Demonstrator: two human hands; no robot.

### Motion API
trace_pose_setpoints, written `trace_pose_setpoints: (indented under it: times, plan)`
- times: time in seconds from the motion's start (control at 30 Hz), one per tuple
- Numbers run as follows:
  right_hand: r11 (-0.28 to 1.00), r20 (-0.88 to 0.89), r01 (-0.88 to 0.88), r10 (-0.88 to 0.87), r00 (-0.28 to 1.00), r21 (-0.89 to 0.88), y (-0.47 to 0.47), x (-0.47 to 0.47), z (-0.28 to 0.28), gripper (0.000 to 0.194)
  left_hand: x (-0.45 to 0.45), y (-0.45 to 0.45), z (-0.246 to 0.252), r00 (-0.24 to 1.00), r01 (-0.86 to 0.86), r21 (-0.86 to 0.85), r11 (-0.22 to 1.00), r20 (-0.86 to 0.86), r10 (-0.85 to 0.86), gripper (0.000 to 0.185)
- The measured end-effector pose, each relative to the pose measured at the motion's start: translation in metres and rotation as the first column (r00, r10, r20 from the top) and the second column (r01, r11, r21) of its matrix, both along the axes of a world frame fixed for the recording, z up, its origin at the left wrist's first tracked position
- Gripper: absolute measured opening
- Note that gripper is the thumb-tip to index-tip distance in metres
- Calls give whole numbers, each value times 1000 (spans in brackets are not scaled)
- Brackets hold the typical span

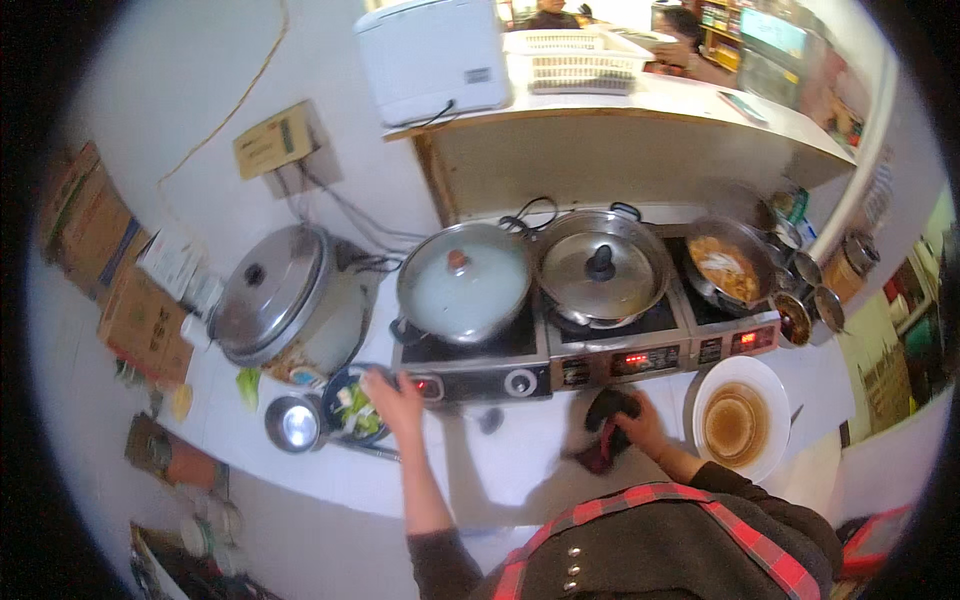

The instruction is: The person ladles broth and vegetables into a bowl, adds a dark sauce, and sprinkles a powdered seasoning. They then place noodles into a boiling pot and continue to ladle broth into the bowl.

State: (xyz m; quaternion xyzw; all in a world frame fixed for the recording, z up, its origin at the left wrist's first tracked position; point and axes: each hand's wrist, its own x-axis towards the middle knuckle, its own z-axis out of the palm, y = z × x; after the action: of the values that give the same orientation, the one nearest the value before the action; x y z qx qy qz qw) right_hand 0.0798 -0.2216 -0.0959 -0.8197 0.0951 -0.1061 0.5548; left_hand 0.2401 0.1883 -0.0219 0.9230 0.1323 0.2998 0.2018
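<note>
My left hand (395, 403) is at the right rim of a dark bowl (355, 405) with chopped green vegetables; whether its fingers grip the rim is unclear. To the bowl's left stands an empty-looking metal bowl (292, 424). My right hand (639, 425) holds a dark cloth (609, 420) with a reddish part over the white counter, in front of the induction cookers. Behind are a pot under a glass lid (463, 281), a pan under a lid with a black knob (577, 266), and an open pan of orange-brown food (724, 262).
A large lidded pot (330, 330) stands at the left, near cardboard boxes (142, 330). At the right are a white basin of brown liquid (776, 405) and several metal ladles (825, 307). A shelf behind carries a white basket (581, 75); people are beyond it.
</note>
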Motion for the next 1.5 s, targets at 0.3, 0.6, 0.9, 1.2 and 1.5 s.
trace_pose_setpoints:
  times: [0.3, 0.6, 0.9, 1.2, 1.5]
  plan:
    - [644, 395, 449, -239, 887, -619, -115, 99, 45, 61, 74, -271, -24, 723, -293, -875, -386, 61, -688, 15]
    - [624, -119, 162, -384, 916, -764, -165, 248, 9, 81, 107, -271, 23, 687, -342, -907, -244, -64, -724, 32]
    - [789, -111, -205, 173, 979, -579, -125, 430, 11, 61, 153, -259, 122, 723, -204, -969, -138, -54, -688, 31]
    - [378, 54, -845, 920, 387, -377, 0, 218, 17, 40, 138, -292, 84, 680, -148, -955, -257, 90, -728, 32]
    - [712, -79, -609, 670, 738, 349, -33, 39, 3, 39, 75, -300, 2, 666, -341, -891, -300, -4, -746, 24]
